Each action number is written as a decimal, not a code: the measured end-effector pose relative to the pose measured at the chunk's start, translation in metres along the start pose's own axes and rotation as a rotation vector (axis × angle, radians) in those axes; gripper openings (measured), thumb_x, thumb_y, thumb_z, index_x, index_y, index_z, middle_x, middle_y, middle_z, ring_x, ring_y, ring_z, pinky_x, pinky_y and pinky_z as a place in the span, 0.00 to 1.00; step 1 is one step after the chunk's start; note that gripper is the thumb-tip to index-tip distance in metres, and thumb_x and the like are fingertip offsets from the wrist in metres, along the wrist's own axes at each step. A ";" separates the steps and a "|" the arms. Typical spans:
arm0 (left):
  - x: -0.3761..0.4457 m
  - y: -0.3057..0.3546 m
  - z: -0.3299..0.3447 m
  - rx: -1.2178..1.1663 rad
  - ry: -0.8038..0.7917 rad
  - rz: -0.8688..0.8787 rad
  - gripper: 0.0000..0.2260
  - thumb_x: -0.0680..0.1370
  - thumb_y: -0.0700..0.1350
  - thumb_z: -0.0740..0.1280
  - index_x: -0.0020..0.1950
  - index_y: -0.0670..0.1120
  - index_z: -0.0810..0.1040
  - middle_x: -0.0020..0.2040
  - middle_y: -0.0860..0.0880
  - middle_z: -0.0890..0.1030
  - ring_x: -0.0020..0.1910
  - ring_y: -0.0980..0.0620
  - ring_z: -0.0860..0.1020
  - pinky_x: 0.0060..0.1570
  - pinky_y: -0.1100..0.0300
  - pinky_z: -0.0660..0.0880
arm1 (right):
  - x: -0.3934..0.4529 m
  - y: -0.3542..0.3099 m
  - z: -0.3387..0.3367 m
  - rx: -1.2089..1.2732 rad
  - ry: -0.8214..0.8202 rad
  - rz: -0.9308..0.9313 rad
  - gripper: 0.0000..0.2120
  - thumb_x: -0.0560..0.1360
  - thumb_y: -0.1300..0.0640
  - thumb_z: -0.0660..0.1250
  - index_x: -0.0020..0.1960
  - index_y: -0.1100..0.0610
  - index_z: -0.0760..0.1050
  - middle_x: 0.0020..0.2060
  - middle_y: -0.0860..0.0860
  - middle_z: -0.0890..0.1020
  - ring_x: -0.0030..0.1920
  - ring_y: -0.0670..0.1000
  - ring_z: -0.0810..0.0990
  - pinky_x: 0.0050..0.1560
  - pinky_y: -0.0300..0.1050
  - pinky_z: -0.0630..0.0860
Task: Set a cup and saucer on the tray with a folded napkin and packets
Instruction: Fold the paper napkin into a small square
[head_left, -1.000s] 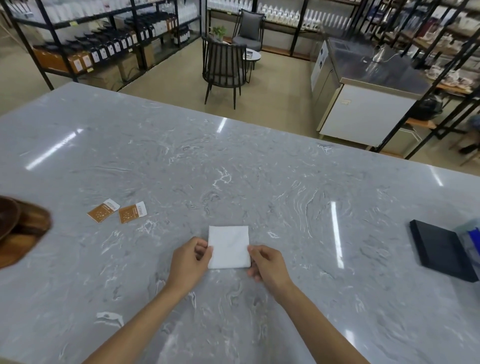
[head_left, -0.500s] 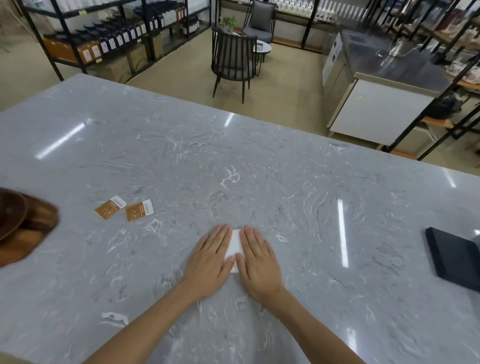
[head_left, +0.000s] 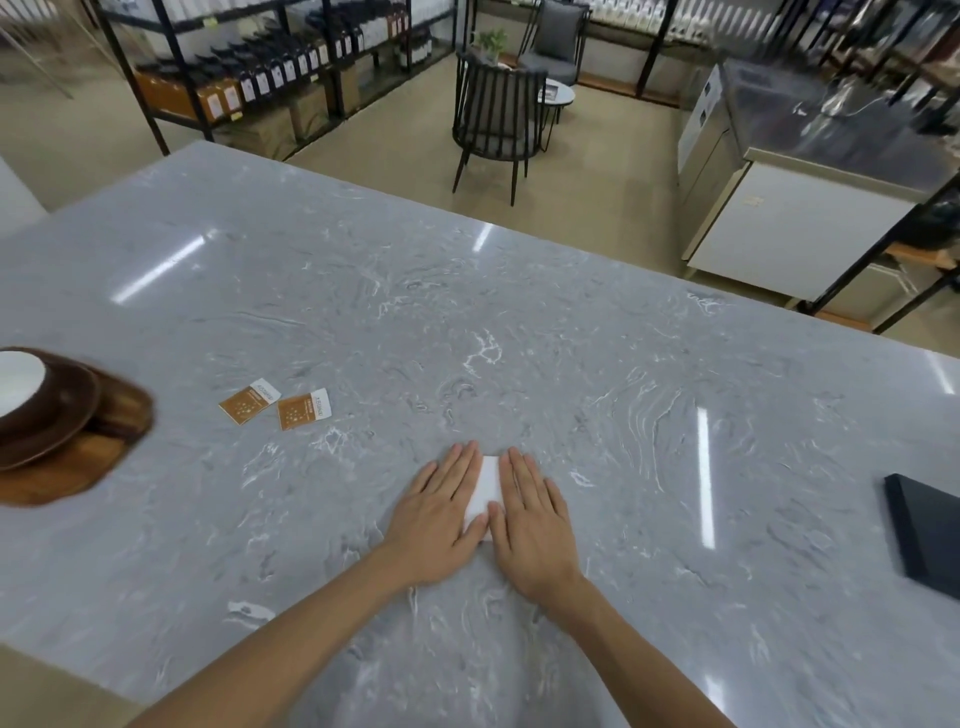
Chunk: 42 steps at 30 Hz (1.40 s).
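Note:
A white folded napkin (head_left: 484, 488) lies on the grey marble counter, mostly covered by my hands. My left hand (head_left: 439, 512) and my right hand (head_left: 532, 522) press flat on it side by side, fingers straight, only a narrow strip of napkin showing between them. Two orange-and-white packets (head_left: 248, 401) (head_left: 304, 409) lie flat on the counter to the left. At the far left edge a wooden tray (head_left: 67, 470) carries a dark brown saucer (head_left: 62, 415) with a cup (head_left: 18, 382) whose inside is white.
A dark flat slab (head_left: 927, 530) lies at the counter's right edge. Beyond the counter (head_left: 519, 312) stand a black chair (head_left: 496, 122), shelves of bottles and a steel-topped cabinet (head_left: 810, 218).
One second ago my hands held the spread napkin by its lower corners. Both palms now lie flat on the narrower napkin. The view has shifted, showing more of the tray and cup.

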<state>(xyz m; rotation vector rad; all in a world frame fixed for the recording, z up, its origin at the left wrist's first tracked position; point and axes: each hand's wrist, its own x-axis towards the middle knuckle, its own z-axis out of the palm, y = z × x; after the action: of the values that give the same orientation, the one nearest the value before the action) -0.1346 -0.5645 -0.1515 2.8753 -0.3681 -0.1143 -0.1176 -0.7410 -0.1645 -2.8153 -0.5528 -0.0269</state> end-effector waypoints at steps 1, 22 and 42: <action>-0.002 -0.001 -0.002 -0.003 0.004 0.037 0.34 0.83 0.60 0.47 0.82 0.44 0.41 0.82 0.49 0.37 0.82 0.51 0.37 0.81 0.53 0.41 | -0.001 0.002 -0.001 0.028 -0.006 -0.017 0.29 0.84 0.45 0.45 0.83 0.54 0.45 0.82 0.46 0.45 0.82 0.48 0.45 0.80 0.47 0.43; -0.006 0.011 -0.031 0.046 0.010 0.160 0.25 0.79 0.43 0.63 0.77 0.46 0.68 0.77 0.46 0.71 0.75 0.47 0.69 0.73 0.55 0.68 | -0.035 0.027 -0.032 0.055 0.169 -0.270 0.21 0.77 0.51 0.70 0.67 0.58 0.78 0.65 0.55 0.82 0.66 0.57 0.80 0.61 0.52 0.81; -0.012 -0.010 -0.048 -1.066 -0.250 -0.207 0.24 0.71 0.28 0.75 0.62 0.47 0.77 0.49 0.48 0.86 0.44 0.56 0.85 0.46 0.65 0.80 | -0.044 0.035 -0.072 1.248 -0.307 0.416 0.19 0.73 0.65 0.76 0.62 0.54 0.78 0.54 0.61 0.84 0.52 0.53 0.87 0.47 0.48 0.85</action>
<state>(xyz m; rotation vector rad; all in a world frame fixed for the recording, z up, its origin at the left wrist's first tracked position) -0.1386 -0.5414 -0.1066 1.8281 -0.0112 -0.5268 -0.1429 -0.8079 -0.1078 -1.6375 0.0308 0.6092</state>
